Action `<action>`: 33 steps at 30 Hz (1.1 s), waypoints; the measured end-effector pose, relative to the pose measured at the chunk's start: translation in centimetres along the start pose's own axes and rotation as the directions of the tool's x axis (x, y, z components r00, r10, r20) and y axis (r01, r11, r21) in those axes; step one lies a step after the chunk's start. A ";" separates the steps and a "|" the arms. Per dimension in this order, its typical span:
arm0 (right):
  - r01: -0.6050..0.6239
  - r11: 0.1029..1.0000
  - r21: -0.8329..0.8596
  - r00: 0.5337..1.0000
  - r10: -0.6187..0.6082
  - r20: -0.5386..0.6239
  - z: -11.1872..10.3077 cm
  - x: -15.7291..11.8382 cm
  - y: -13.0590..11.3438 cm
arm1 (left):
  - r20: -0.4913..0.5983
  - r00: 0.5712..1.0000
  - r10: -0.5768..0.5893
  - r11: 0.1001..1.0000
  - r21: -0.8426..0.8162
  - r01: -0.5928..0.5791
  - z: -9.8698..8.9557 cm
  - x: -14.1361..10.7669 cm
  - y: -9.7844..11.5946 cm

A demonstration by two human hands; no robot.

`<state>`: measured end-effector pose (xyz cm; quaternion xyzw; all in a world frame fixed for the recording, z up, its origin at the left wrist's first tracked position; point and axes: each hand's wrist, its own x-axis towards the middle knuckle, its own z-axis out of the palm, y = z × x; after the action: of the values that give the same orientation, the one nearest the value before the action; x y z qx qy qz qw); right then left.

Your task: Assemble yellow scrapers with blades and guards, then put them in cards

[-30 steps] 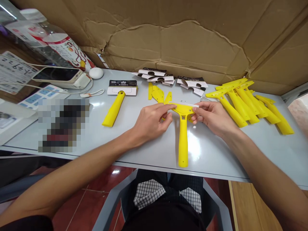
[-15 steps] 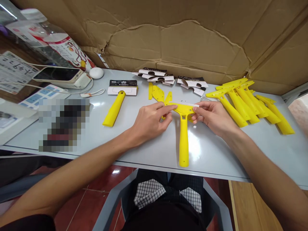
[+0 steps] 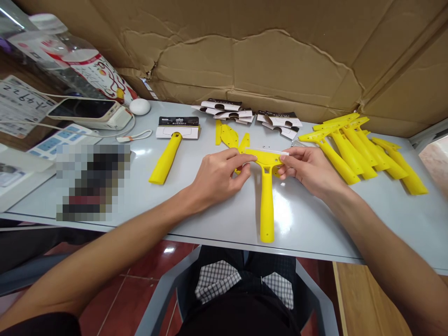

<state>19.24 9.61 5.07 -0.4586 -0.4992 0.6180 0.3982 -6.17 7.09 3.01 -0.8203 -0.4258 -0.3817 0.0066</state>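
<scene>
Scraper: centre frame, barely shifted; seemingly being steadied
Left hand: fingertip on it, grip unclear
Right hand: pinching its upper right end

One scraper is in the middle, one with a card is at the left, and at least five are in the pile at the right. There are two stacks of cards, at least three loose plates, two tiny bits, one phone and one power strip.

Dark object — pixelated, indistinct
</scene>
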 end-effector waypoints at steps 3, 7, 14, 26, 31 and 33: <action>0.006 1.000 0.005 1.000 -0.007 0.005 -0.1 0.0 0.1 | -0.021 1.000 -0.011 1.000 -0.025 0.011 -0.1 0.2 0.1; 0.009 0.999 0.031 1.000 -0.009 -0.015 0.1 0.1 -0.1 | 0.006 0.984 -0.180 0.972 -0.151 0.179 -0.7 0.7 0.5; 0.004 0.991 0.131 0.990 0.015 -0.143 1.8 -0.5 -0.2 | 0.316 0.846 -0.429 0.706 -0.467 0.533 -0.7 0.9 2.4; -0.036 0.988 0.148 0.995 0.050 -0.089 2.3 -1.0 0.4 | 0.200 0.951 -0.234 0.956 -0.128 0.262 0.1 0.5 2.3; -0.010 0.999 0.034 1.000 0.011 -0.029 2.0 -1.2 0.5 | 0.273 0.942 -0.196 0.978 -0.012 0.207 0.1 0.4 2.1; -0.006 1.000 0.023 1.000 0.006 -0.014 1.9 -1.2 0.4 | 0.284 0.937 -0.203 0.978 0.011 0.208 0.1 0.4 2.0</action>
<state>17.72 7.89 5.02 -0.4598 -0.4879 0.6217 0.4049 -4.61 6.12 3.82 -0.8176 -0.5020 -0.2628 -0.1023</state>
